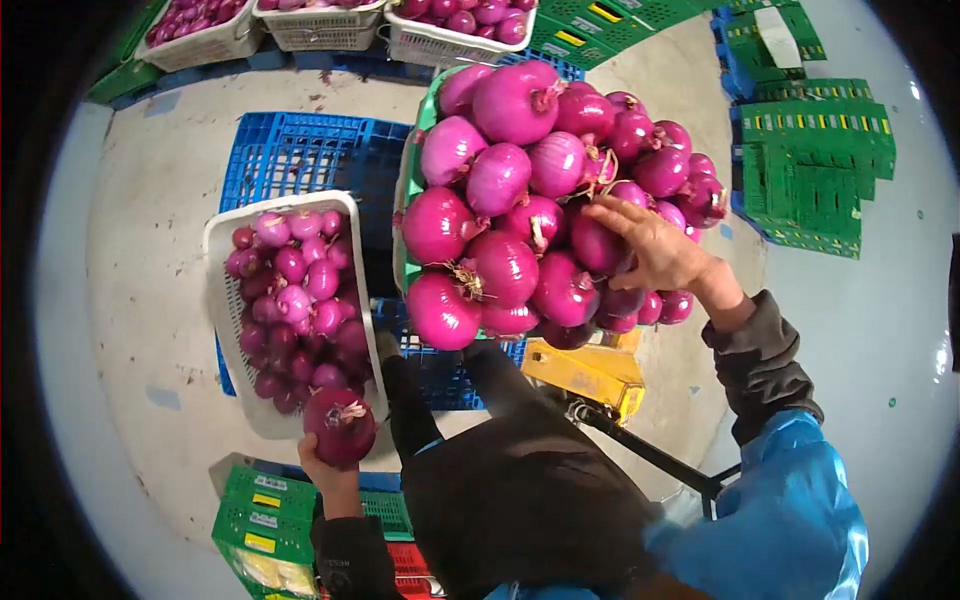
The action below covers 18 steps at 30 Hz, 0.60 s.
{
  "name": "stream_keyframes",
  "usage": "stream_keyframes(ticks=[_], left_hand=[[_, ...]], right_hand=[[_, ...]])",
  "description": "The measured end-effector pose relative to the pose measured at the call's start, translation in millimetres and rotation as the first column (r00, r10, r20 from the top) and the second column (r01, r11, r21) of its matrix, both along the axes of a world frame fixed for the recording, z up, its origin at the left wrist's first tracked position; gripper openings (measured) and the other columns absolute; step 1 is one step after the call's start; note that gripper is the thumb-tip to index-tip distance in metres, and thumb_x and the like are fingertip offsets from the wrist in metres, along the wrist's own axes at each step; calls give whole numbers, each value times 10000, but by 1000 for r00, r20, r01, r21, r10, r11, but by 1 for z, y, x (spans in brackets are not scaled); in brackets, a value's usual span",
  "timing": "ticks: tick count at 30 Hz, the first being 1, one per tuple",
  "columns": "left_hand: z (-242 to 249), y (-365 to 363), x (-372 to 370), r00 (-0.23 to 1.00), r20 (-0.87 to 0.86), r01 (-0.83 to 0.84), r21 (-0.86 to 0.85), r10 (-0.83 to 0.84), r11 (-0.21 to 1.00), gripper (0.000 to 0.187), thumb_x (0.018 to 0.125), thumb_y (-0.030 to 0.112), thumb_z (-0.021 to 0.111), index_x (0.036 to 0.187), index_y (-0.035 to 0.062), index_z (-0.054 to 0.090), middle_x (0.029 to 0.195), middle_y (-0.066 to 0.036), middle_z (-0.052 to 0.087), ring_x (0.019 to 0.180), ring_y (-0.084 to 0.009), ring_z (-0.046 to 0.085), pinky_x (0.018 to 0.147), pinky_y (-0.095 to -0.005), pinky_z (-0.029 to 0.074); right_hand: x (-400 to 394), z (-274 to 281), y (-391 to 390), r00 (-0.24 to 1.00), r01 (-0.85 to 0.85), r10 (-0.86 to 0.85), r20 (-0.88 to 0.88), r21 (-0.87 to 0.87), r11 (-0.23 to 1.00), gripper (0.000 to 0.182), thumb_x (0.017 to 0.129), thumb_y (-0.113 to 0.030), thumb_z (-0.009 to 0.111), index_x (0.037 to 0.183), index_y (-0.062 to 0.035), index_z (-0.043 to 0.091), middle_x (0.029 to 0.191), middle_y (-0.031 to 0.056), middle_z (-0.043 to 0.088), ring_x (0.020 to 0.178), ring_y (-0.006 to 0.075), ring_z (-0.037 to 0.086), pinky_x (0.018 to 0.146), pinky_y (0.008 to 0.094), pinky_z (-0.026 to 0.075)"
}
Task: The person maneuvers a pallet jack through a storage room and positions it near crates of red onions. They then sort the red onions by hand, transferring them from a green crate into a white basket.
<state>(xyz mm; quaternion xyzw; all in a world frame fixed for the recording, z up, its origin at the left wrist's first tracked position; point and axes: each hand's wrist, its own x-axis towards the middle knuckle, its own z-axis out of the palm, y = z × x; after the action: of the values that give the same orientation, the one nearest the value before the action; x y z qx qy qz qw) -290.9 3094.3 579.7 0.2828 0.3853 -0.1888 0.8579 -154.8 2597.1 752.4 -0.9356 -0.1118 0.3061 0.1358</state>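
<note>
My left hand point(330, 475) is closed around a peeled red onion point(338, 425), holding it over the near end of a white plastic crate point(213, 262). Inside that crate lie many smaller red onions point(292, 303). On the other side, my right hand point(668, 255) rests on a heap of large red onions point(503, 268), its fingers and thumb curved around one onion point(597, 243) near the middle. The heap rises above the rim of a green crate point(411, 170), which is mostly hidden by the onions.
Blue pallets point(285, 150) lie under the crates. A yellow pallet jack point(600, 377) with a black handle stands close by my legs. White crates of onions point(330, 30) line the back. Green crates are stacked at right point(810, 170) and lower left point(265, 515).
</note>
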Motion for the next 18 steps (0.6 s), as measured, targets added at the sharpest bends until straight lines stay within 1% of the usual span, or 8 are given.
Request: stream_keyframes(ticks=[2,4,6,8,10,12,14,18], left_hand=[[-8,0,-3,999,-37,3,15,-2,1000,693,757,398,561,1356,81,417,1292,-169,512,1148,-414,525,874,-642,470],[-6,-3,0,994,-95,-56,49,60,997,688,759,399,568,1354,86,422,1292,-158,516,1139,-420,532,862,-639,477],[3,-6,5,997,-63,32,-9,-33,999,671,770,408,565,1346,92,432,1283,-146,525,1126,-406,544,855,-631,485],[-3,-4,2,994,-97,52,-31,-55,998,655,774,416,566,1334,102,444,1265,-141,538,1105,-380,560,838,-621,497],[3,-5,5,990,-109,99,84,-89,992,637,780,421,565,1324,108,450,1254,-139,543,1089,-372,567,824,-613,504],[-3,1,0,988,-108,123,109,-111,986,626,778,413,577,1313,112,457,1250,-138,544,1085,-361,570,817,-608,507],[-15,6,-3,992,-53,113,-37,-115,993,628,787,365,555,1326,68,430,1254,-142,539,1127,-337,547,920,-539,481],[14,-22,12,994,-83,75,94,-68,993,678,747,330,579,1337,39,415,1243,-192,533,1145,-337,539,978,-507,453]], right_hand=[[-2,5,0,981,24,-33,190,53,998,761,688,-168,786,1353,-66,431,1363,188,455,1233,336,485,1020,394,411],[-8,10,-4,758,429,-557,340,384,818,552,789,-137,724,1282,-28,501,1250,158,559,1147,263,556,976,350,440],[-16,14,-12,572,524,-645,507,379,763,398,865,-114,657,1228,-5,535,1158,118,613,1078,200,581,943,324,452],[-26,14,-36,379,563,-812,445,585,583,375,901,-128,610,1248,-14,522,1178,134,599,1064,206,584,910,343,470],[-44,6,-90,208,617,-729,652,491,615,406,902,-153,605,1272,-20,500,1207,150,577,1089,224,575,914,358,469],[-56,-2,-133,-12,686,-817,576,600,413,557,856,-225,651,1336,-42,437,1298,184,490,1167,300,523,959,383,438],[-58,-7,-155,144,767,-734,664,393,507,650,806,-271,683,1361,-61,418,1337,201,443,1202,325,487,978,410,419],[-44,-26,-156,468,737,-645,604,135,662,839,671,-291,740,1391,-64,376,1417,239,350,1330,396,330,1094,452,301]])
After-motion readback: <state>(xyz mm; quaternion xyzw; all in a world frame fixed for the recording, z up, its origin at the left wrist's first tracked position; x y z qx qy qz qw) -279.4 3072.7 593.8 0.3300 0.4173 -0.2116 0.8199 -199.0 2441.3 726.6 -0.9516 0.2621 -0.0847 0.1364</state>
